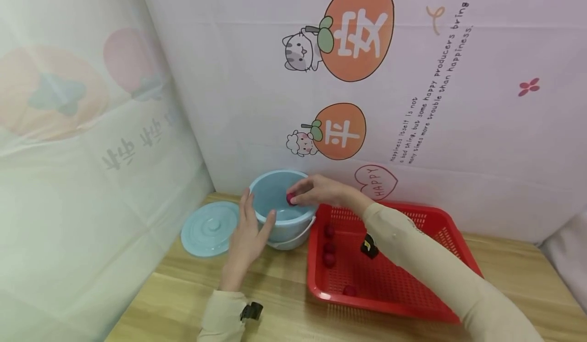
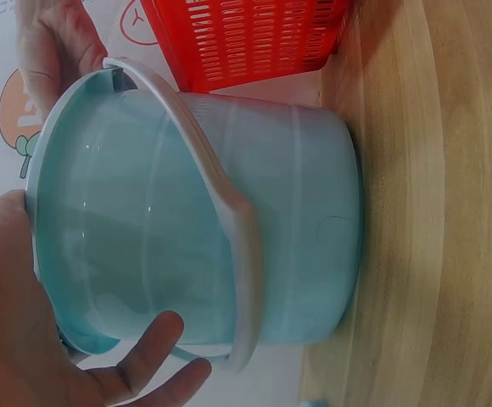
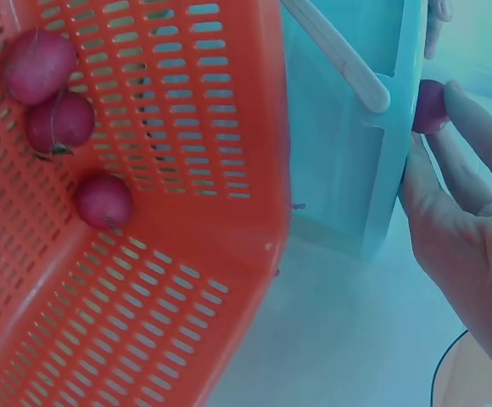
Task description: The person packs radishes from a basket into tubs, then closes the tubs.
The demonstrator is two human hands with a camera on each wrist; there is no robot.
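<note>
My right hand (image 1: pixel 316 190) pinches a small red radish (image 1: pixel 291 198) between fingertips and thumb, over the mouth of a light blue bucket (image 1: pixel 286 230). In the right wrist view the held radish (image 3: pixel 431 107) shows just beyond the bucket's rim. The left hand (image 1: pixel 247 232) is at the bucket's near left side, fingers spread and extended by the rim; whether it presses the rim is hard to tell. Beside the bucket, a red plastic basket (image 1: pixel 390 309) holds several more radishes (image 1: pixel 329 259). The bucket's bottom is mostly hidden from the head view.
A round light blue lid (image 1: pixel 206 230) lies on the wooden table (image 1: pixel 284 301) left of the bucket. The bucket's pale handle (image 2: pixel 244 280) hangs down its front. Printed white cloth (image 1: pixel 257 102) stands behind and to the left.
</note>
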